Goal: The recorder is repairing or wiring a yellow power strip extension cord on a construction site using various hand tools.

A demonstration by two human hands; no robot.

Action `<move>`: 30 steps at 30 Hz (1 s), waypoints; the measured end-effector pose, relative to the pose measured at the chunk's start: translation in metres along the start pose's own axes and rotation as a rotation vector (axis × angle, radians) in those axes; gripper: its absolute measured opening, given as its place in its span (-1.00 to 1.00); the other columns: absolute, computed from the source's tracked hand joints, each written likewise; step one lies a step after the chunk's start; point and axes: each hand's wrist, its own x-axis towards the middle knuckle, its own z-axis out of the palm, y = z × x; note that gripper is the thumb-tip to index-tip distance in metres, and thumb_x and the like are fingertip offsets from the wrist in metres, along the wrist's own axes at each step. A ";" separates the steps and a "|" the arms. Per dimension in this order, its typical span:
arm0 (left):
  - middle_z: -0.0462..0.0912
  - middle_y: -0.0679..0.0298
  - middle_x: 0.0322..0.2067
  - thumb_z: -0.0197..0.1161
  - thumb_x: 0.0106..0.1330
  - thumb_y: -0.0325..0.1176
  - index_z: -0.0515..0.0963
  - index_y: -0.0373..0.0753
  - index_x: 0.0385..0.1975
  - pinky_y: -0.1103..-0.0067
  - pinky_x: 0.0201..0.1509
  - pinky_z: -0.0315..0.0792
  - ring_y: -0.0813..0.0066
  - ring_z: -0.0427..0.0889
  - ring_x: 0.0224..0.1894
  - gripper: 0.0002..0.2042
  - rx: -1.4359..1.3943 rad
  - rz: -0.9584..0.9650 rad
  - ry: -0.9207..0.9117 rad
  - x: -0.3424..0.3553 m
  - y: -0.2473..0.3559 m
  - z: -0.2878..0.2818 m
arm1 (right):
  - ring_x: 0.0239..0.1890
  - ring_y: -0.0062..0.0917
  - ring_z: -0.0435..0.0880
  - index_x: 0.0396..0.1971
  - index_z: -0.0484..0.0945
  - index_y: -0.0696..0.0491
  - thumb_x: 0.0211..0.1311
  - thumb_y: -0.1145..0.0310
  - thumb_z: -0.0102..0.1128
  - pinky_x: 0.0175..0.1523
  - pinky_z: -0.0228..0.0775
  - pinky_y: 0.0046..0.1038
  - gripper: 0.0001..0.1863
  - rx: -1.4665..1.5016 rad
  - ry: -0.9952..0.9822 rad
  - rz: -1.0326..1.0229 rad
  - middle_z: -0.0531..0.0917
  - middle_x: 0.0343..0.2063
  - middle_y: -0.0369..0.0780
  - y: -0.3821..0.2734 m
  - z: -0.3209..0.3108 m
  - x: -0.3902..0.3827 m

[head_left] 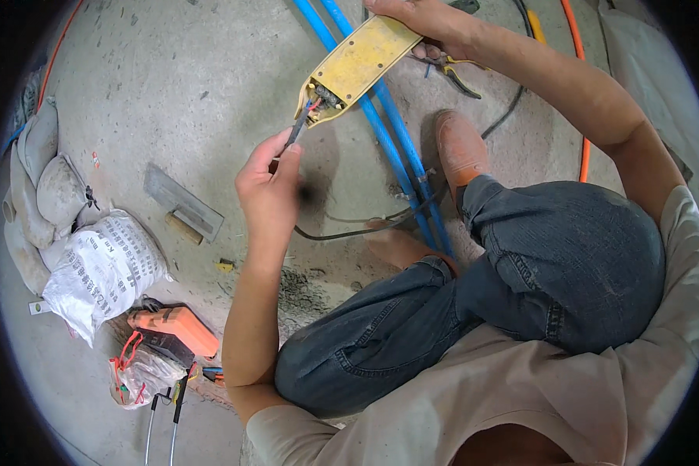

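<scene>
over the blue pipes, the yellow housing was clasped at its far edge by the right hand; at its near edge, the cable was pinched by the left hand. bare floor was seen toward the trowel.

Over on the left, I see several rows of dark Chinese characters printed across a white sack. Creases bend the lines.

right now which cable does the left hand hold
The black cable, running into the yellow housing's open end; the orange cable at right lies on the floor.
</scene>
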 end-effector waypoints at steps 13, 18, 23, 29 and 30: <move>0.57 0.45 -0.45 0.20 0.25 -0.50 0.62 -0.31 -0.16 0.74 -0.35 0.33 0.77 0.38 -0.47 -0.81 0.046 0.018 -0.039 -0.002 0.018 0.001 | -0.78 -0.71 0.28 -0.42 0.61 0.01 0.26 -0.22 -0.06 -0.71 0.05 -0.60 -0.44 0.068 -0.249 -0.485 0.41 -0.76 -0.42 0.017 -0.010 0.005; 0.54 0.45 -0.49 0.19 0.25 -0.50 0.62 -0.33 -0.17 0.74 -0.35 0.32 0.76 0.38 -0.46 -0.81 0.047 -0.009 -0.058 -0.001 0.020 -0.004 | -0.83 -0.70 0.29 -0.44 0.60 0.02 0.26 -0.22 -0.05 -0.75 0.04 -0.62 -0.44 0.141 -0.062 -0.036 0.43 -0.78 -0.40 0.010 -0.001 0.010; 0.56 0.43 -0.53 0.19 0.26 -0.44 0.63 -0.22 -0.12 0.75 -0.61 0.18 0.79 0.31 -0.65 -0.78 0.102 0.031 -0.059 -0.001 0.022 -0.004 | -0.83 -0.69 0.30 -0.44 0.60 0.04 0.26 -0.22 -0.05 -0.76 0.06 -0.61 -0.43 0.162 -0.208 -0.285 0.42 -0.79 -0.38 0.020 -0.006 0.015; 0.56 0.44 -0.52 0.19 0.26 -0.44 0.63 -0.22 -0.12 0.75 -0.55 0.21 0.80 0.33 -0.59 -0.78 0.148 0.046 -0.059 -0.004 0.023 -0.006 | -0.83 -0.69 0.29 -0.43 0.60 0.03 0.27 -0.21 -0.06 -0.75 0.06 -0.61 -0.44 0.121 -0.066 -0.050 0.42 -0.78 -0.39 0.009 0.002 0.009; 0.57 0.44 -0.51 0.19 0.26 -0.45 0.63 -0.24 -0.12 0.75 -0.50 0.23 0.79 0.36 -0.56 -0.78 0.153 0.043 -0.062 -0.004 0.024 -0.006 | -0.83 -0.69 0.28 -0.43 0.60 0.03 0.27 -0.21 -0.06 -0.74 0.06 -0.61 -0.44 0.121 -0.059 -0.045 0.42 -0.78 -0.39 0.009 0.001 0.009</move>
